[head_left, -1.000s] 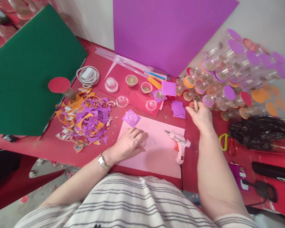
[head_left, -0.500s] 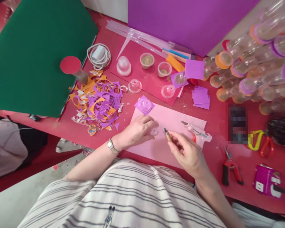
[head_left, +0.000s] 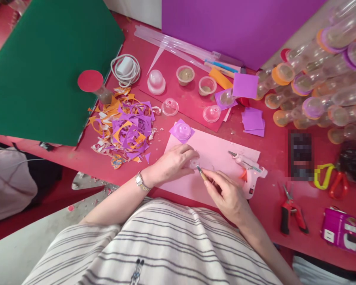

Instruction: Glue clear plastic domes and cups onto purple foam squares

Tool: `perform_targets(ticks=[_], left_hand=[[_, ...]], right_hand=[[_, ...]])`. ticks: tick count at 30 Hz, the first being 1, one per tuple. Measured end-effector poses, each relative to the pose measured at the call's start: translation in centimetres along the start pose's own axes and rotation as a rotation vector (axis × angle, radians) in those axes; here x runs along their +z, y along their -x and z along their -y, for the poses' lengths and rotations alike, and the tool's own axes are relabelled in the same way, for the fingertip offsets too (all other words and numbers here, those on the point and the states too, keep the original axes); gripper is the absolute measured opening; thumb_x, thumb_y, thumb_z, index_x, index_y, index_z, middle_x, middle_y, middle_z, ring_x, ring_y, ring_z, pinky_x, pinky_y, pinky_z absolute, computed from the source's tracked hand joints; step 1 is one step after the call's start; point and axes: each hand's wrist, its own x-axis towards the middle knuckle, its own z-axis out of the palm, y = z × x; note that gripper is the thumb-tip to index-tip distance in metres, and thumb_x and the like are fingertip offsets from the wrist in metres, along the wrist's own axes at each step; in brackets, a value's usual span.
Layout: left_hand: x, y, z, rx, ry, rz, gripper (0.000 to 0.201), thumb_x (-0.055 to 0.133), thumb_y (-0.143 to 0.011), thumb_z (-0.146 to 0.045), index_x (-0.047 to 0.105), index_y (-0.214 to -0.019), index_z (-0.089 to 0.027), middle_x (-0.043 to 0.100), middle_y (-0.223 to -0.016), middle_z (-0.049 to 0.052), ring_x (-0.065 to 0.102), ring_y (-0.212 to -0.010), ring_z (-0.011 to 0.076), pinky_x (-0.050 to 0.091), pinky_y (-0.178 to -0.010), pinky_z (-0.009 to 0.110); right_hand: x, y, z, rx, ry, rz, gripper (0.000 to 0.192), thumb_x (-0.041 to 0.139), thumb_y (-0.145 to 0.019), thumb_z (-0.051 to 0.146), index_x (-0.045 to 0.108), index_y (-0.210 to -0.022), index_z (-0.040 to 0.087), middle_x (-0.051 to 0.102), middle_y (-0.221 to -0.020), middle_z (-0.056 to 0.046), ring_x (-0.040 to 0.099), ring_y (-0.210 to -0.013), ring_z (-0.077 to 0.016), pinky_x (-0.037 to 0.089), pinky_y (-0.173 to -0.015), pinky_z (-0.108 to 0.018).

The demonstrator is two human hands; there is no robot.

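While left hand (head_left: pixel 173 163) pins dome (head_left: pixel 194 163), tool (head_left: pixel 202 174) touching

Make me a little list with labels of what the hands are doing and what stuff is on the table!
left hand: presses a small clear dome onto the pink sheet
right hand: holds a small pointed tool, tip at the dome
glue gun: lies on the pink sheet, right of the hands
paper scraps: purple and orange pile, left
pliers: red handles, far right
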Motion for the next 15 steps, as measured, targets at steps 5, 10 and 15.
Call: perform_targets(ticks=[5, 10, 15], left_hand=[[-0.08, -0.03, -0.08, -0.011, 0.003, 0.018, 0.037, 0.075, -0.083, -0.029, 0.062, -0.114, -0.014, 0.066, -0.110, 0.011, 0.062, -0.099, 0.0218, 0.053, -0.087, 0.033], [-0.18, 0.02, -0.16, -0.008, 0.001, 0.020, 0.037, 0.074, -0.084, -0.028, 0.062, -0.115, -0.014, 0.066, -0.110, 0.011, 0.063, -0.099, 0.0214, 0.052, -0.087, 0.033], [-0.21, -0.02, -0.14, -0.001, 0.004, 0.022, 0.034, 0.073, -0.085, -0.028, 0.062, -0.115, -0.015, 0.066, -0.110, 0.010, 0.063, -0.099, 0.0208, 0.052, -0.087, 0.032]], right_hand=[[-0.05, -0.13, 0.06, -0.019, 0.001, -0.015, 0.029, 0.045, -0.098, 0.022, 0.066, -0.118, 0.018, 0.074, -0.094, -0.008, 0.072, -0.082, -0.0169, 0.058, -0.074, -0.026], [-0.10, -0.19, 0.24, -0.013, 0.013, -0.013, 0.029, 0.046, -0.098, 0.021, 0.067, -0.118, 0.016, 0.074, -0.093, -0.008, 0.072, -0.079, -0.0166, 0.057, -0.069, -0.025], [-0.05, -0.32, 0.40, -0.020, -0.005, -0.029, 0.028, 0.048, -0.097, 0.020, 0.068, -0.116, 0.013, 0.073, -0.088, -0.007, 0.071, -0.075, -0.0146, 0.056, -0.067, -0.022]])
